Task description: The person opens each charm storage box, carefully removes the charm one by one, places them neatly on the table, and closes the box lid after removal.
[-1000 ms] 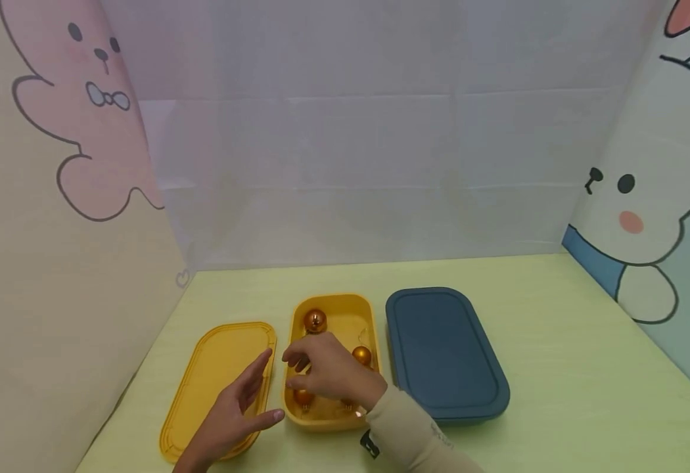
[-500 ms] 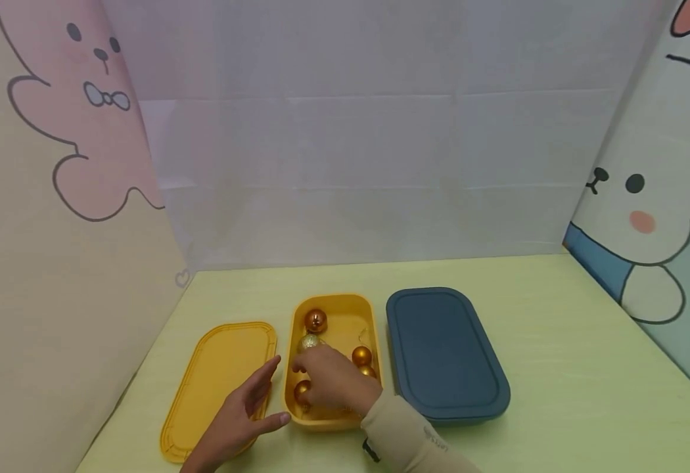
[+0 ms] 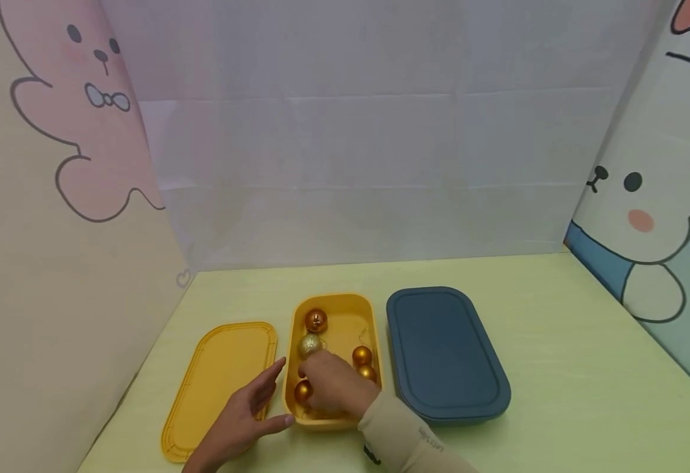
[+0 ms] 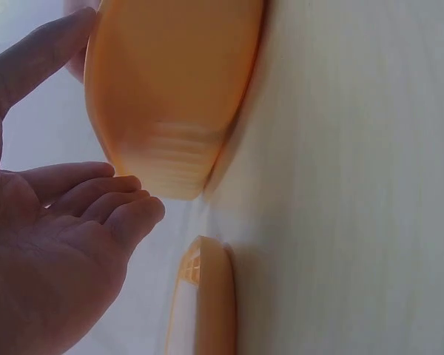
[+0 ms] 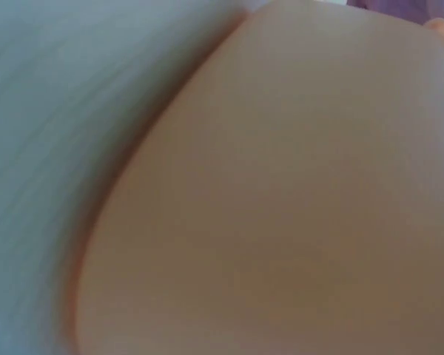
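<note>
The right hand (image 3: 334, 382) reaches down into a yellow plastic box (image 3: 345, 303). Its curled fingers are beside an orange ball ornament (image 3: 303, 392) at the box's near left; fingertips are hidden, so whether they grip it cannot be told. A glittery gold ball ornament (image 3: 310, 345) lies just beyond the hand, with a shiny copper ball ornament (image 3: 316, 320) behind it. Two more orange balls lie along the right side, one a small orange ball ornament (image 3: 362, 356). The left hand (image 3: 240, 417), thumb and fingers spread, is at the box's near left, fingertips close to its wall (image 4: 170, 96).
A yellow lid (image 3: 221, 374) lies flat to the left, partly under the left hand in the head view. Right of the box stands a dark blue lidded container (image 3: 448, 355). The pale green table (image 3: 581, 368) meets a white sheet (image 3: 374, 164) at the back.
The right hand has lowered into the box and shifted slightly right and nearer, uncovering the glittery gold ball. The left hand has edged a little to the right.
</note>
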The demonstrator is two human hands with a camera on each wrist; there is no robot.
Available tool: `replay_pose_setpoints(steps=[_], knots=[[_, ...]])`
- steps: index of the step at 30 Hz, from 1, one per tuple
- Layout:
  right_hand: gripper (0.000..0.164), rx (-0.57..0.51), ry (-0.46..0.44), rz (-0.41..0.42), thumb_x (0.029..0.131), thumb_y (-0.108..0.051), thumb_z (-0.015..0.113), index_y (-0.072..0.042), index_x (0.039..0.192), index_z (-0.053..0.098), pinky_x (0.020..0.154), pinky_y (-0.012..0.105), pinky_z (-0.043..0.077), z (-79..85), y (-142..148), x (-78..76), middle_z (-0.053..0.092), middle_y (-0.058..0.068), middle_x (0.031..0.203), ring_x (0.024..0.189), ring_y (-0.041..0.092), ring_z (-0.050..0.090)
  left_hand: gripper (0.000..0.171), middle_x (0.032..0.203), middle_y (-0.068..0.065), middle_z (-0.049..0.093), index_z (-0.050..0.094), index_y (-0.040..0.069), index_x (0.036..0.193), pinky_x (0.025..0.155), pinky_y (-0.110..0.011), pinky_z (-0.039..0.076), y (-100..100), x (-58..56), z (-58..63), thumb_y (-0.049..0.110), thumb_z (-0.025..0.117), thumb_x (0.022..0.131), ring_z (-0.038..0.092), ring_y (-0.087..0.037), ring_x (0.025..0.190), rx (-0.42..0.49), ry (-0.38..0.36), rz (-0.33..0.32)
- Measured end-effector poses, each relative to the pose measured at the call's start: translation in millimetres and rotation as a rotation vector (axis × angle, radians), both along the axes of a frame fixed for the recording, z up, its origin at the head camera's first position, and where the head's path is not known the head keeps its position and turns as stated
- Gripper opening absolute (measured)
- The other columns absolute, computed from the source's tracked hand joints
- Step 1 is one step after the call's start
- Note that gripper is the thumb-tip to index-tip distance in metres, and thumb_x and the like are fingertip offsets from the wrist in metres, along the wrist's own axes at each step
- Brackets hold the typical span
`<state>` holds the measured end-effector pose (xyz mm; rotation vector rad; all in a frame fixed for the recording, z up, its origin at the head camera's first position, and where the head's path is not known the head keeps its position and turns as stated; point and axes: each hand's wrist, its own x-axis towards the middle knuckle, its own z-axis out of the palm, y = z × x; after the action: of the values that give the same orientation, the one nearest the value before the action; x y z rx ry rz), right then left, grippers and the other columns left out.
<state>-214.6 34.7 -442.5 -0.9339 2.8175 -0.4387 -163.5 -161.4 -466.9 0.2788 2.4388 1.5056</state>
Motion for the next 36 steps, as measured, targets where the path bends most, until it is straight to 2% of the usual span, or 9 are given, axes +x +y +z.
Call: replay_pose_setpoints(steps=[5,14,22,28,29,35,36], knots=[[0.016,0.015,0.015,-0.006,0.077,-0.014,0.083,-0.016,0.082,0.069,0.061,0.019,0.043,-3.3,-2.3,0.2,0.058,-0.008,0.070,0.063,0.008,0.048,0.092,0.166,-0.012,0.028,0.032,0.013,0.158,0.119,-0.045,0.031,-0.3,0.2,0.4,0.028,0.083,0.083,0.028,-0.038,0.152,-0.012,0.000,-0.020],[0.019,0.047,0.073,0.010,0.075,-0.013,0.083,-0.018,0.079,0.065,0.060,0.021,0.045,-6.1,-4.2,2.9,0.057,-0.008,0.070,0.064,0.007,0.049,0.095,0.166,-0.014,0.026,0.029,0.010,0.159,0.119,-0.045,0.030,0.5,0.7,1.0,0.027,0.083,0.083,0.027,-0.038,0.152,-0.004,-0.007,-0.030],[0.019,-0.011,0.071,0.030,0.076,-0.010,0.082,-0.017,0.087,0.068,0.063,0.020,0.045,-5.5,-3.5,2.3,0.060,-0.008,0.074,0.067,0.006,0.051,0.097,0.166,-0.014,0.027,0.029,0.009,0.159,0.119,-0.044,0.030,0.1,-0.1,1.4,0.027,0.084,0.081,0.028,-0.038,0.152,-0.012,0.005,-0.025],[0.017,-0.044,0.072,0.051,0.077,-0.011,0.083,-0.016,0.088,0.070,0.065,0.017,0.044,-5.2,-3.4,1.2,0.061,-0.010,0.075,0.068,0.005,0.049,0.096,0.166,-0.009,0.029,0.032,0.016,0.158,0.118,-0.046,0.032,-2.2,0.0,1.1,0.030,0.086,0.080,0.031,-0.037,0.150,-0.053,0.044,-0.014],[0.017,-0.048,0.071,0.053,0.077,-0.011,0.083,-0.016,0.088,0.070,0.066,0.017,0.044,-5.1,-3.2,1.1,0.061,-0.010,0.075,0.069,0.005,0.049,0.096,0.166,-0.008,0.029,0.033,0.017,0.158,0.119,-0.040,0.036,-2.6,0.1,0.9,0.030,0.086,0.080,0.031,-0.036,0.150,-0.051,0.043,-0.015],[0.017,-0.096,0.038,0.052,0.078,-0.011,0.083,-0.015,0.092,0.074,0.070,0.016,0.048,-6.6,-1.1,-1.4,0.066,-0.009,0.080,0.071,0.004,0.052,0.095,0.166,-0.008,0.028,0.032,0.015,0.158,0.119,-0.033,0.035,-3.7,-0.5,-1.5,0.028,0.085,0.080,0.027,-0.033,0.152,-0.020,0.022,-0.022],[0.017,-0.104,0.033,0.051,0.078,-0.011,0.083,-0.015,0.093,0.074,0.070,0.016,0.048,-6.7,-0.8,-2.0,0.067,-0.010,0.081,0.071,0.004,0.052,0.096,0.166,-0.008,0.028,0.032,0.015,0.159,0.119,-0.035,0.035,-3.7,-0.8,-1.8,0.028,0.085,0.080,0.028,-0.033,0.152,-0.019,0.021,-0.023]])
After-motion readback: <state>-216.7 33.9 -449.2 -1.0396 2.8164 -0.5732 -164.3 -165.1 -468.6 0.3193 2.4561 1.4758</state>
